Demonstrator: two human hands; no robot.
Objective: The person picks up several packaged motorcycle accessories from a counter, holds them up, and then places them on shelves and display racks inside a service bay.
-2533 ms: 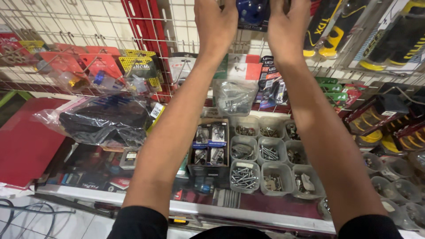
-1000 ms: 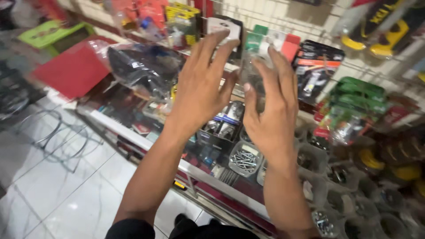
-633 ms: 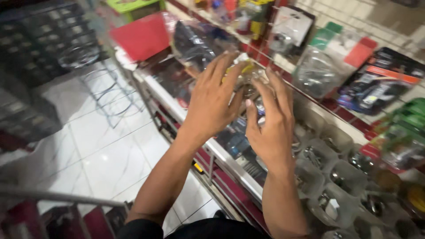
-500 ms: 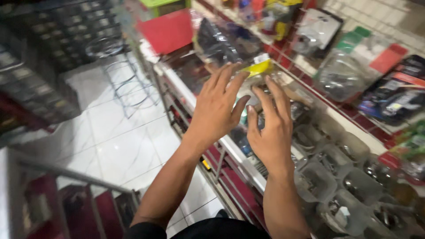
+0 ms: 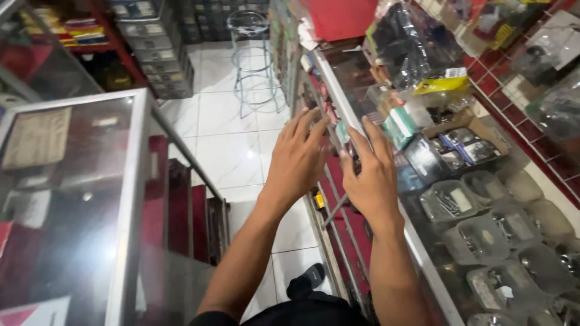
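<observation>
My left hand (image 5: pixel 299 154) and my right hand (image 5: pixel 370 175) are held out side by side over the front edge of a shop counter (image 5: pixel 356 127). Between them is a small clear packet (image 5: pixel 344 136) with a greenish part. The fingertips of both hands close on it from either side, and most of it is hidden behind my fingers. My left fingers are stretched and slightly spread; my right fingers curl round the packet's right side. Just right of my right hand stand clear tubs of screws (image 5: pixel 450 202).
A glass display case (image 5: pixel 121 199) stands at the left, with a narrow white tiled aisle (image 5: pixel 232 145) between it and the counter. A metal stool (image 5: pixel 251 36) and drawer cabinets (image 5: pixel 157 54) stand farther down. Hung packets fill a wire grid (image 5: pixel 531 66) at right.
My head has turned left and down, so the aisle and glass case now show. Both hands came down from the wire grid to the counter's front edge with the packet between them.
</observation>
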